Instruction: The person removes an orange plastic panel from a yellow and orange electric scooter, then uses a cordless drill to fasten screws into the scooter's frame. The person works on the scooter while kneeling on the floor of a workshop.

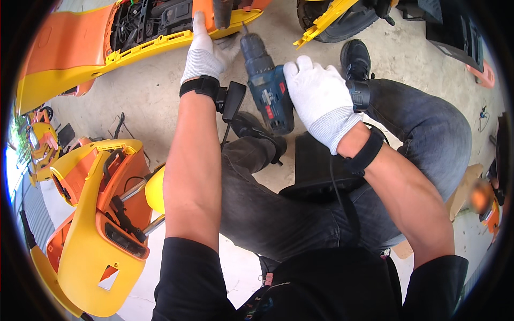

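Note:
My right hand [316,88], in a white glove, is wrapped round the grip of a dark blue cordless drill [265,85]. The drill's bit points up and left, near the yellow edge of a scooter's body panel [166,41]. At that edge is my left hand [206,51], gloved too; its thumb lies against the panel's side and its fingers reach underneath, partly hidden. The panel is orange and yellow, with an opening showing black parts [150,24] inside. An orange piece with a dark rounded part [222,13] stands above my left hand.
Yellow and orange scooter body parts [101,224] stand at the left. A wheel with a black tyre [342,27] and a yellow strip are ahead. Black boxy things [455,35] lie at the far right. I sit low, my shoes [356,59] on the concrete floor [144,101].

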Available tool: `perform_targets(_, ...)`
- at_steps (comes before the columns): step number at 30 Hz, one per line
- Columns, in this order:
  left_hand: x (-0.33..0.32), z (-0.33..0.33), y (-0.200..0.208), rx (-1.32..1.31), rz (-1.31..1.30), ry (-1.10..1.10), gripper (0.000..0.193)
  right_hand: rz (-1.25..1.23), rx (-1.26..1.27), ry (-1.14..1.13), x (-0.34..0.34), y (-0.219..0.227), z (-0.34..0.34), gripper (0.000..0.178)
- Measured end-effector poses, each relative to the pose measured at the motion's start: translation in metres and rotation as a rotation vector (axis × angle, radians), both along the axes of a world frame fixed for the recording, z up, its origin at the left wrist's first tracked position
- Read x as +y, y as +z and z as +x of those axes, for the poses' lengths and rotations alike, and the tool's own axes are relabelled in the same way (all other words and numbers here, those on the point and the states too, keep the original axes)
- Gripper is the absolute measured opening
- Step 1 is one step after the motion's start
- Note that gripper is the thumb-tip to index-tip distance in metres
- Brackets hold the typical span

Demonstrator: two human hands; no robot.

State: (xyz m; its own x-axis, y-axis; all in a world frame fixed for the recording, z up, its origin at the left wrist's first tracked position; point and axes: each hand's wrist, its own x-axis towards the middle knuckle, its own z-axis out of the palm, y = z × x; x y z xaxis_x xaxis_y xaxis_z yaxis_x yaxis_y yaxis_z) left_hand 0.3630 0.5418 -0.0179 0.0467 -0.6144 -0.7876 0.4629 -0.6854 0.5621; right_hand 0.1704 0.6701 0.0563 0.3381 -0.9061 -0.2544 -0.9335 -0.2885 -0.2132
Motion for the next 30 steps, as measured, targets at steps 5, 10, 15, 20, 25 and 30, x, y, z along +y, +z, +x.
perform_targets(5,0.000,0.030,-0.017,0.029,0.060,-0.011,0.084,0.098,-0.085,-0.039,0.007,0.012,-0.004,0.022)
perform_targets(10,0.003,0.032,0.000,0.108,0.065,0.041,0.067,0.069,-0.351,-0.143,0.004,0.019,-0.022,0.050)
perform_targets(15,0.005,0.035,0.008,0.046,0.036,0.007,0.048,0.065,-0.393,-0.151,0.008,0.022,-0.025,0.054)
perform_targets(20,0.002,0.046,0.002,0.050,0.034,0.074,0.027,0.116,-0.469,-0.204,0.006,0.026,-0.027,0.054)
perform_targets(25,0.006,0.047,-0.003,0.081,0.029,0.041,0.023,0.109,-0.782,-0.153,0.003,0.028,-0.044,0.044)
perform_targets(30,0.000,0.053,-0.011,0.101,0.107,0.040,0.020,0.268,-0.928,-0.188,0.002,0.029,-0.054,0.044)
